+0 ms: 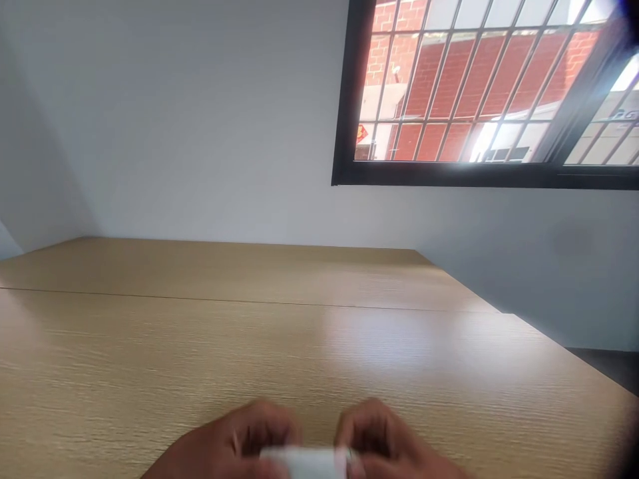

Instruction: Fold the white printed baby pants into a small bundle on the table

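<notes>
At the bottom edge of the head view, a small white object [310,462] sits between my two hands, blurred and cut off by the frame, so its kind does not show. My left hand [239,439] has its fingers curled and pinches the object's left end. On the other side, my right hand [384,439] is closed with thumb and fingers on the right end. Both hands are close to the near part of the wooden table [200,352].
The pale wood tabletop reaches back to a white wall [200,120], with a thin seam across it. Its right edge slants away toward the floor [604,366]. A dark-framed, barred window [449,174] is at the upper right.
</notes>
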Demonstrator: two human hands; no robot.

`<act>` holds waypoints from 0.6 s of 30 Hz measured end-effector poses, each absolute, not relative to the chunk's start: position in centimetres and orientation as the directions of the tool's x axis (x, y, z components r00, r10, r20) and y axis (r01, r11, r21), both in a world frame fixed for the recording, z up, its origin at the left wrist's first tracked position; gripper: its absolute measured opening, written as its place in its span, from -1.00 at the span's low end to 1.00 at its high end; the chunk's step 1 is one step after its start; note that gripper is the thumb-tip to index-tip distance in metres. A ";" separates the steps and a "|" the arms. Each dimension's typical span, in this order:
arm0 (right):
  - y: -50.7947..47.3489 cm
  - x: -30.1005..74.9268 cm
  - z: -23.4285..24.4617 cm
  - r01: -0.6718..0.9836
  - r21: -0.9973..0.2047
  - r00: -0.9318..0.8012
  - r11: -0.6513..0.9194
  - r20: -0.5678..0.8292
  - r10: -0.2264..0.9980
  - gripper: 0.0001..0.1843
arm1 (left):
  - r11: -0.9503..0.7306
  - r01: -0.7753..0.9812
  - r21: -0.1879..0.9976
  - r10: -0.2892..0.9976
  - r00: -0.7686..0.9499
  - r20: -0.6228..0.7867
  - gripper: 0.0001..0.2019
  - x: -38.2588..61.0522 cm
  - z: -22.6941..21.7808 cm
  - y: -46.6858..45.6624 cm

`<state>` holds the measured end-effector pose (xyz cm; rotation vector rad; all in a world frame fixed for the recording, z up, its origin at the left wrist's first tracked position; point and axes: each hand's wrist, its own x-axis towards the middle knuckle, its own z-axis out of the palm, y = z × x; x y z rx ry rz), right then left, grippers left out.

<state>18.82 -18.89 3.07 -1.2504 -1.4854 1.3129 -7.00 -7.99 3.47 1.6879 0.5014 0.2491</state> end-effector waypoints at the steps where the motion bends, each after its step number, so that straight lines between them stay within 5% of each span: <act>1: -18.0 19.3 3.3 0.139 -0.988 -0.117 -0.066 -0.082 0.990 -0.66 | -0.145 0.189 0.971 0.469 0.878 -0.101 -0.55 -6.4 3.8 -7.2; 5: -14.7 21.9 3.2 0.394 -0.919 0.189 0.000 0.081 0.979 -0.73 | -0.380 0.328 0.865 0.694 0.719 0.033 -0.72 -4.4 4.0 -4.3; 8: -14.5 23.0 3.2 0.615 -0.783 0.171 0.091 0.245 0.954 -0.81 | -0.456 0.384 0.803 0.728 0.680 0.088 -0.80 -4.0 3.3 -4.3; 14: -17.0 20.1 5.3 0.712 -0.615 -0.342 0.339 0.119 0.932 -0.79 | -0.630 0.157 0.761 0.426 0.889 0.169 -0.87 -2.3 3.4 -7.9; 18: -17.2 19.0 5.9 0.734 -0.531 -0.422 0.423 0.132 0.897 -0.74 | -0.679 0.065 0.732 0.270 0.948 0.166 -0.79 -1.8 3.4 -8.6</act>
